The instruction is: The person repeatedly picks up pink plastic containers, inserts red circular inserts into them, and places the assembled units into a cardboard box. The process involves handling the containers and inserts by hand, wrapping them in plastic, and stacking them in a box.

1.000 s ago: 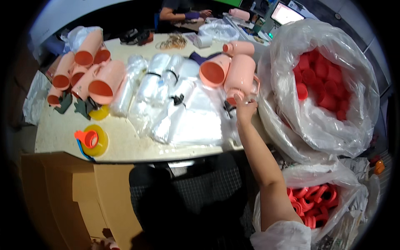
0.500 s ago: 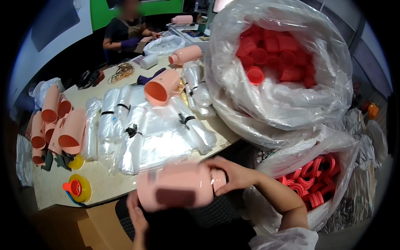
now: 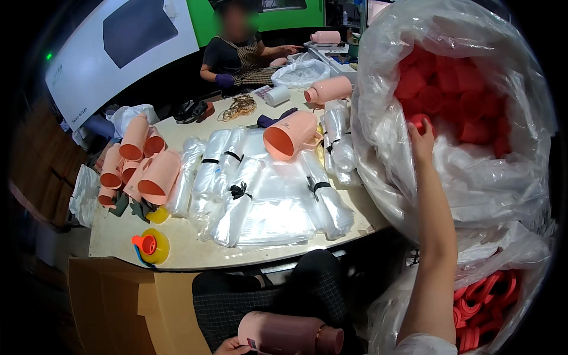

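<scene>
Over my lap lies a pink bottle [image 3: 278, 332] on its side, its narrow neck pointing right. My left hand [image 3: 232, 347] is closed on the base end of it, partly cut off by the lower edge. Up at the right, my right arm reaches into a big clear plastic bag [image 3: 378, 118] full of red cup-shaped caps [image 3: 467, 89]. My right hand [image 3: 421, 143] has its fingers closed round one red cap [image 3: 422, 122] near the bag's left inner side.
On the table [image 3: 195, 254] lie clear plastic bag bundles [image 3: 222, 165], several pink jug-like shells [image 3: 160, 177] and a yellow tape roll [image 3: 158, 247]. A lower bag holds red ring-like parts [image 3: 482, 307]. An open cardboard box [image 3: 106, 296] stands at lower left. Across sits a co-worker [image 3: 236, 59].
My right hand has left the bottle's neck and gone up into the bag of red caps. The bottle has come down toward my lap in my left hand. The view has turned left.
</scene>
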The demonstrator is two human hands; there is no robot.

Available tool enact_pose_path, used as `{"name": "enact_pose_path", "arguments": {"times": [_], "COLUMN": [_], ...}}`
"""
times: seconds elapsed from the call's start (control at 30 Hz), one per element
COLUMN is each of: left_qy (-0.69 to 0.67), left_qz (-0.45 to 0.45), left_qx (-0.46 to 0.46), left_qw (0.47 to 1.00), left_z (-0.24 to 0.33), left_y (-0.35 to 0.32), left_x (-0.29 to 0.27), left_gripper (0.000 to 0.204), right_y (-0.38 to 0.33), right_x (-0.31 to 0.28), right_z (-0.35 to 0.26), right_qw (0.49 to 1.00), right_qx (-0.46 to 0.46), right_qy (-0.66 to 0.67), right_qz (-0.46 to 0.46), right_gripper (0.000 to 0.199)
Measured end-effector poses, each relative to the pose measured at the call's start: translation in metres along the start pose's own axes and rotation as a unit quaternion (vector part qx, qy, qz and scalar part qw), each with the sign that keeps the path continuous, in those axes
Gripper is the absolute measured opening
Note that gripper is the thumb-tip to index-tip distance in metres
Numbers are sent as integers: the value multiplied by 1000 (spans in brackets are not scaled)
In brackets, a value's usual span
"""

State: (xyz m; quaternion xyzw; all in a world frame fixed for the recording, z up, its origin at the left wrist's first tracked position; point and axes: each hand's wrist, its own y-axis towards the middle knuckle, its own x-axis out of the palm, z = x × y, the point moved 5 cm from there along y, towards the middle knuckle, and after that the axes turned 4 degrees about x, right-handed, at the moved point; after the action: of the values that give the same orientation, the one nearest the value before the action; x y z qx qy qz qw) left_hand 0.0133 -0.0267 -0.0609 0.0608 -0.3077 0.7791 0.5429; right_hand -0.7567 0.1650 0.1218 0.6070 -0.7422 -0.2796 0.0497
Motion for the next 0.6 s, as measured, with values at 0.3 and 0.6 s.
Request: {"name": "enact_pose_path", "arguments": {"times": [0.3,0.6], "left_qy": [-278,-250], "left_qz": [192,150], "left_qx": [132,32], "left_qw": [932,956], "left_z": [52,40], "left_y": [70,60], "left_x": [4,-3], "left_gripper": [33,33], "right_y": [-236,-410], "right_x": [-78,-79], "right_z": [-114,-218], "right_qw": [950,783], "right_qx": [3,-312], "right_qy": [149,189], "right_qz": [-275,-504], "right_gripper": [64,66]}}
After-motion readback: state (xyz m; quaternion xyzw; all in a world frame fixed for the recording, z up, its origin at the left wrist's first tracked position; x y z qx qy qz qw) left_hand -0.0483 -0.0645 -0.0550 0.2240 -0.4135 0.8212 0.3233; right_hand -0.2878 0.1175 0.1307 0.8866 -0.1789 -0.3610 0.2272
